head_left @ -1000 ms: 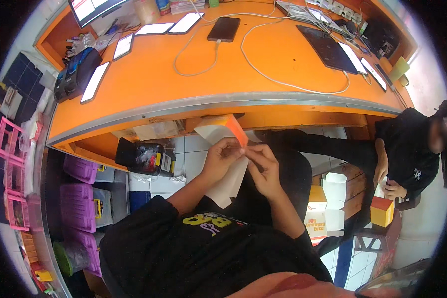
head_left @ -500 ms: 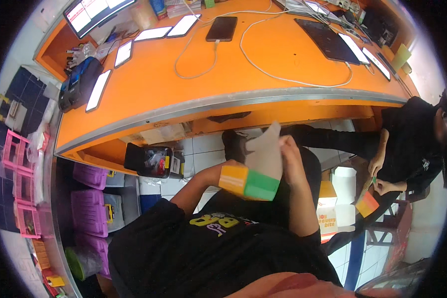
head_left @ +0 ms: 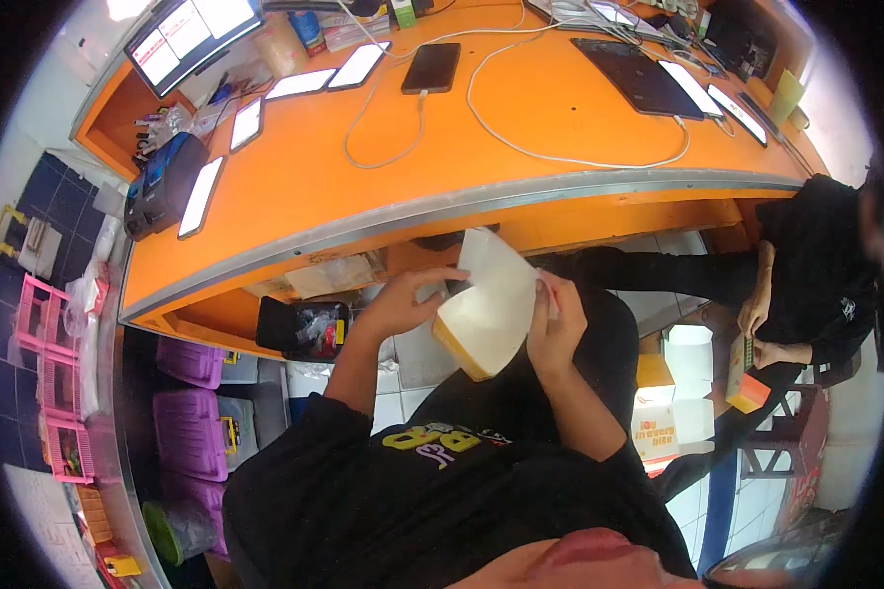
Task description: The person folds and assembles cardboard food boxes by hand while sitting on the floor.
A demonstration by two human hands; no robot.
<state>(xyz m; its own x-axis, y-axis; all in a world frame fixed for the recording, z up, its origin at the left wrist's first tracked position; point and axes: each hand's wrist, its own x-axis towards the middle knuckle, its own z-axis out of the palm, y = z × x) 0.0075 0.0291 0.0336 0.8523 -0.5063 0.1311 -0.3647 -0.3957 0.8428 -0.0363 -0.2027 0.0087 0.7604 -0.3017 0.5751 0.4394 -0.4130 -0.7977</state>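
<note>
A part-folded cardboard food box (head_left: 486, 324) is held above my lap, its white inside facing up and its yellow outside showing at the lower left. At its left edge, my left hand (head_left: 403, 302) grips the wall with bent fingers. My right hand (head_left: 558, 322) pinches the right side near a raised white flap. The fingertips of both hands are partly hidden by the card.
To the right, a person in black (head_left: 815, 265) handles another coloured box (head_left: 746, 388). Open printed cartons (head_left: 655, 422) stand between us. Ahead runs an orange counter (head_left: 363, 187) with phones, a tablet (head_left: 636, 79) and cables. Purple crates (head_left: 189, 432) and a black bin (head_left: 300, 327) are at left.
The box has turned so its white inside faces up, and its green side is out of sight. My left hand now shows at its left edge. The other person's box has also turned.
</note>
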